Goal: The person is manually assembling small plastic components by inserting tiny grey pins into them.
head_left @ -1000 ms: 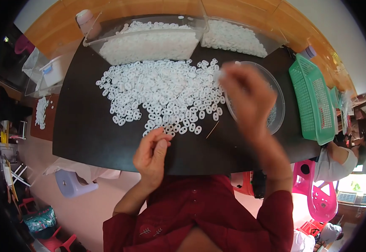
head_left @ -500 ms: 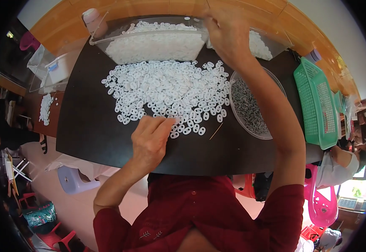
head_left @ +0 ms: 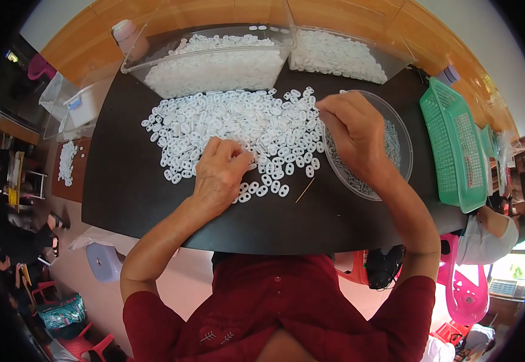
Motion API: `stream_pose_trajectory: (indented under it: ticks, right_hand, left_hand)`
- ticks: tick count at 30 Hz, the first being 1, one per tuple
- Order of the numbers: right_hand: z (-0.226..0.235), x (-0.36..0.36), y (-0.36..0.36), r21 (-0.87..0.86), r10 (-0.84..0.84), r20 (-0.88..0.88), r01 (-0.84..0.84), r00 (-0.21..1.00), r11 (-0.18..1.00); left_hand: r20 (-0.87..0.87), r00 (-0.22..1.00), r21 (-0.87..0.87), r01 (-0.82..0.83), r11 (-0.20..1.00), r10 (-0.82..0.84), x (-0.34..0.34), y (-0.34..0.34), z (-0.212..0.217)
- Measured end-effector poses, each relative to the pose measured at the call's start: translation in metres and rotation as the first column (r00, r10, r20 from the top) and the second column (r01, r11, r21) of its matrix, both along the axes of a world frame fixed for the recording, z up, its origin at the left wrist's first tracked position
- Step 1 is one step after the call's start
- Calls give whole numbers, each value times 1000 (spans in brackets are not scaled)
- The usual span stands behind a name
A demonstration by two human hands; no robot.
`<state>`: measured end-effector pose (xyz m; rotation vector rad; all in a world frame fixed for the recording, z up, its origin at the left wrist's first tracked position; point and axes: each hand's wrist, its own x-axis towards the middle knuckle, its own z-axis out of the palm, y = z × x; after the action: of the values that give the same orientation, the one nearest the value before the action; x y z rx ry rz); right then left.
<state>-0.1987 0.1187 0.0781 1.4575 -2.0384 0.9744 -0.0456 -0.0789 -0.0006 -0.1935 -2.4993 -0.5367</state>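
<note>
A heap of white oval plastic pieces (head_left: 226, 120), each with two holes, spreads over the dark table (head_left: 135, 205). At the heap's near edge is my left hand (head_left: 220, 172), its thumb and fingers pinched among the pieces. Whatever it grips cannot be told from the white pieces around it. My right hand (head_left: 356, 130) is closed in a pinch above the left part of a round clear tub (head_left: 411, 160). Its fingertips point toward the heap, and anything between them is too small to name. Small grey screw-like parts (head_left: 390, 145) lie in the tub.
Behind the heap stand two clear bins, a left bin (head_left: 214, 69) and a right bin (head_left: 341, 57), holding more white pieces. A thin wooden stick (head_left: 304, 189) lies left of the tub. Far right stands a green basket (head_left: 452, 145); a pink bottle (head_left: 128, 39) is at the back left.
My right hand has come down from above the bins toward me, to over the tub. My left hand has moved slightly up and right, deeper into the heap's near edge.
</note>
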Motion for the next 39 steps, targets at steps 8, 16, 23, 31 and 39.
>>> stream_pose_trajectory:
  ticks: [8, 16, 23, 31, 39]
  right_hand:
    - [-1, 20, 29, 26, -32, 116, 29, 993, 999]
    - [-15, 39, 48, 81, -65, 181, 51, 981, 995]
    - [-18, 43, 51, 70, -64, 146, 54, 987, 996]
    - [-23, 42, 65, 57, -108, 170, 100, 979, 993]
    - [-26, 41, 68, 45, -128, 139, 123, 982, 991]
  left_hand:
    - [3, 993, -61, 118, 991, -118, -11, 10, -1]
    - [16, 1000, -31, 21, 999, -20, -17, 24, -1]
    - [69, 997, -103, -38, 994, 45, -20, 29, -5]
    - [55, 998, -57, 19, 998, -16, -13, 21, -3]
    - [171, 983, -128, 84, 988, -62, -16, 21, 0]
